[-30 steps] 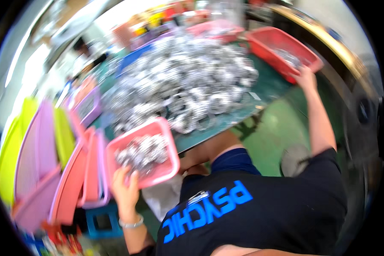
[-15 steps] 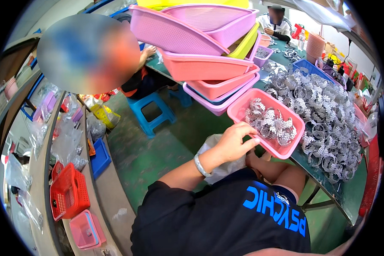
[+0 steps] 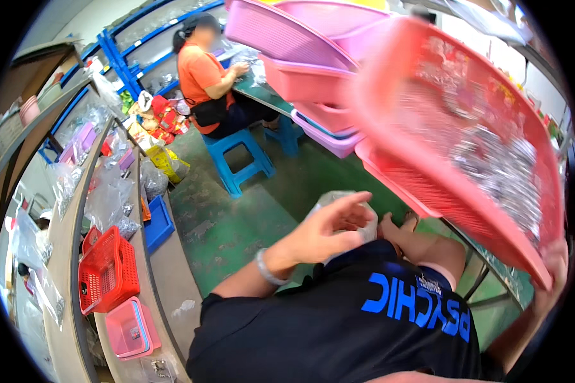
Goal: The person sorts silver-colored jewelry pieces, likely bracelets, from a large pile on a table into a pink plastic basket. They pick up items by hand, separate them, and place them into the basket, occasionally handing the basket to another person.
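A large red plastic basket is lifted close to view at the right, tilted and smeared by motion. Silvery, sparkling bangles lie gathered toward its lower right side. My right hand grips the basket's lower right corner. Out in front of my lap is my left hand, its fingers apart and nothing in them, a silver bangle on that wrist. Behind the lifted basket, a pink basket shows only part of its rim at the table edge; its contents are hidden.
Stacked pink and purple baskets rise beside the table. A co-worker in orange sits beyond, with a blue stool nearby. Shelving at the left holds a red basket, a blue tray and plastic bags.
The large red basket has come up into view in my right hand, covering the bangle pile on the table. My left hand has left the pink basket's rim and drawn back toward my lap.
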Demonstrator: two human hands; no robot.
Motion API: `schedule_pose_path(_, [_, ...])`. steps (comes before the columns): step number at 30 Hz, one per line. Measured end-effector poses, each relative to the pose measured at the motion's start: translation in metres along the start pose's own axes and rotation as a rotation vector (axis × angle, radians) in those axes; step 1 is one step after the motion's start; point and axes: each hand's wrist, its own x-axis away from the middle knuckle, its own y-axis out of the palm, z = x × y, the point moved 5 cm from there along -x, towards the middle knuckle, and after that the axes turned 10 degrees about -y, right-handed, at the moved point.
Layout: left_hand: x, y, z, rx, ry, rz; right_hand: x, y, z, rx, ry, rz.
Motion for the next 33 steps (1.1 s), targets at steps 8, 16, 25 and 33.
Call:
schedule_pose_path(8, [0.115, -0.017, -0.013, 0.414, -0.031, 0.411, -0.134, 0.176, -0.094, -0.614, -0.337, -0.078])
schedule_pose_path(16, [0.197, -0.062, -0.094, 1.055, 0.085, 1.130, -0.160, 0.320, -0.182, -0.756, -0.501, -0.357])
schedule_pose_path(25, [0.189, -0.095, -0.067, 0.801, 0.216, 0.978, -0.157, 0.349, -0.211, -0.605, -0.659, -0.298])
schedule_pose_path(33, [0.160, -0.183, -0.104, 0.969, -0.011, 1.120, -0.175, 0.419, -0.187, -0.839, -0.536, -0.458])
